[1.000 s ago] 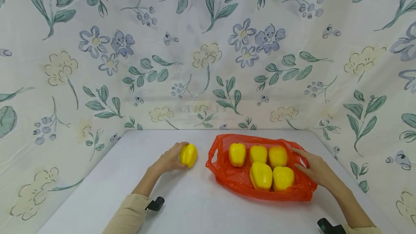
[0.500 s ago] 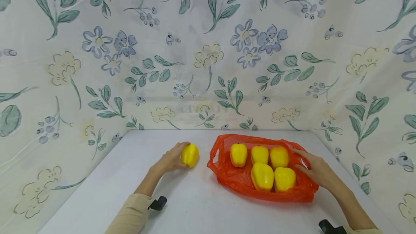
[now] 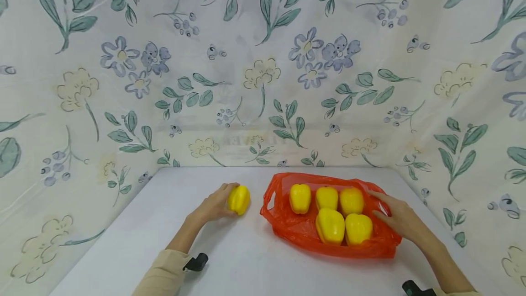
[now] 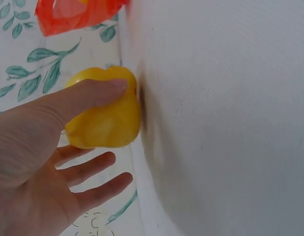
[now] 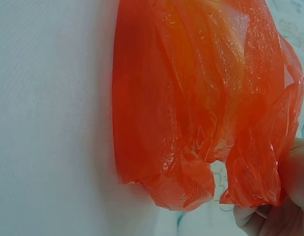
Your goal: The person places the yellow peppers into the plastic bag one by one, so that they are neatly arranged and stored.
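My left hand (image 3: 218, 203) pinches a yellow bell pepper (image 3: 239, 200) on the table, left of the bag. The left wrist view shows the thumb across this bell pepper (image 4: 105, 120), with the other fingers spread below. A red plastic bag (image 3: 287, 229) lies with its mouth spread wide. Inside sit several more yellow bell peppers (image 3: 330, 226), in a back row and a front row. At the bag's right end, my right hand (image 3: 400, 216) grips its edge. In the right wrist view, the crumpled bag (image 5: 191, 108) hides part of that hand.
A white table (image 3: 238, 264) carries everything. Behind it and along both sides hangs a floral-patterned cloth (image 3: 263, 104). One bag handle loop (image 3: 268, 195) stands at the left end, facing the held pepper. Black wrist cameras (image 3: 197, 262) sit on both forearms.
Both hands, the held bell pepper and the bag keep their places. Only the head view shifts slightly.
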Motion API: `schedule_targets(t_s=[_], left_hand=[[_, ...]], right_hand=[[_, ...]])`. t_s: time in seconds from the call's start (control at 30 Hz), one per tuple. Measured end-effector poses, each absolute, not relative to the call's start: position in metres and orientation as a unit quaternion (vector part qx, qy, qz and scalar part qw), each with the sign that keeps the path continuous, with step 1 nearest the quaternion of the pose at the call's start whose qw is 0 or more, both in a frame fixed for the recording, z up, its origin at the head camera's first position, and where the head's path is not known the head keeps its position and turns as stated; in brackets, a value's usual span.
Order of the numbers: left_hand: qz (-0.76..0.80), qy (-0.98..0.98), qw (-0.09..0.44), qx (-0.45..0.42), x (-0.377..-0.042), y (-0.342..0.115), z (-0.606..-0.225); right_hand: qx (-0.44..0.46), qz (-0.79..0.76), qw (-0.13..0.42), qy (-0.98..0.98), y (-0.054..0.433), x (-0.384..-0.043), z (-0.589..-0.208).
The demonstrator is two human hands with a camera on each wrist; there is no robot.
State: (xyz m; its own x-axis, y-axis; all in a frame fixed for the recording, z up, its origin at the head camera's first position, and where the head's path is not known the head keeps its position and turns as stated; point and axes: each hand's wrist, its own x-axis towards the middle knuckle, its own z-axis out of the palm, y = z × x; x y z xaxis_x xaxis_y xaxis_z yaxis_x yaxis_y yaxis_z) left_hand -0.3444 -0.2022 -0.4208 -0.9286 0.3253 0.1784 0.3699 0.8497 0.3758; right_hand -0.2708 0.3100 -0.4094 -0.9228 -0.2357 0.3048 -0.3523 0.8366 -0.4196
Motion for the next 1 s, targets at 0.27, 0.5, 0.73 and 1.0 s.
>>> schedule_targets(t_s=[0.27, 0.5, 0.73, 1.0], left_hand=[[-0.223, -0.942, 0.123, -0.218, -0.343, -0.193, -0.409], [-0.233, -0.927, 0.171, -0.238, -0.333, -0.176, -0.384], [-0.236, -0.913, 0.202, -0.265, -0.317, -0.159, -0.355], [-0.254, -0.901, 0.19, -0.296, -0.308, -0.142, -0.339]], right_hand=[[0.158, 0.239, 0.126, -0.95, 0.31, -0.271, -0.409], [0.151, 0.241, 0.117, -0.951, 0.31, -0.271, -0.41], [0.16, 0.238, 0.13, -0.949, 0.312, -0.272, -0.41], [0.157, 0.237, 0.128, -0.95, 0.311, -0.272, -0.41]])
